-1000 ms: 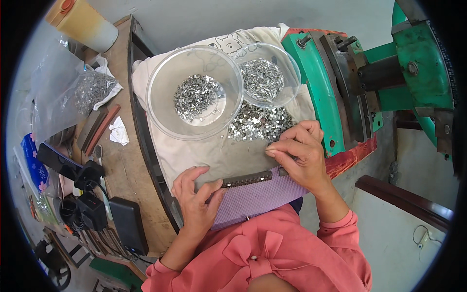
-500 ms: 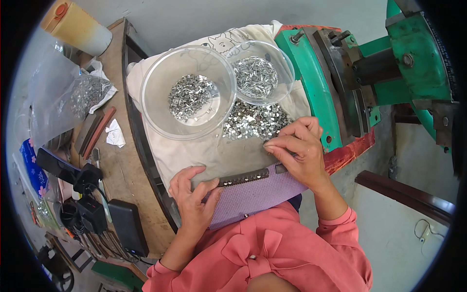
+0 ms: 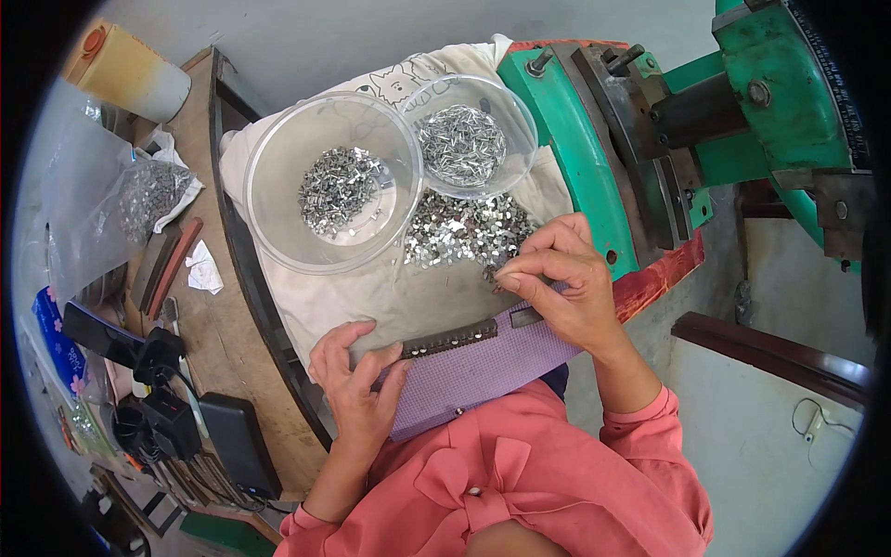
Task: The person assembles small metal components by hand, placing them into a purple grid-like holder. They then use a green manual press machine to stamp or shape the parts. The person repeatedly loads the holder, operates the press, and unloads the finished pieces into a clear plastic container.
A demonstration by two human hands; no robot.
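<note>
A long dark metal strip with a row of slots (image 3: 450, 341) lies on a purple woven mat (image 3: 483, 369) in front of me. Small shiny bits sit in some of its slots. My left hand (image 3: 357, 376) grips the strip's left end between thumb and fingers. Over the strip's right end is my right hand (image 3: 566, 283), its thumb and fingertips pinched at the near edge of a loose pile of small silver metal pieces (image 3: 464, 227). What the pinch holds is too small to make out.
Beyond the pile stand a large clear plastic tub (image 3: 264, 223) and a smaller clear tub (image 3: 527, 139), both holding metal bits. A green machine (image 3: 594, 195) rises at the right. A wooden bench (image 3: 232, 343) at the left carries a black box (image 3: 239, 441) and a yellowish jug (image 3: 130, 74).
My right fingertips have shifted slightly left and toward me, along the pile's near edge. The whole view has slid a little left. My left hand keeps its hold on the strip.
</note>
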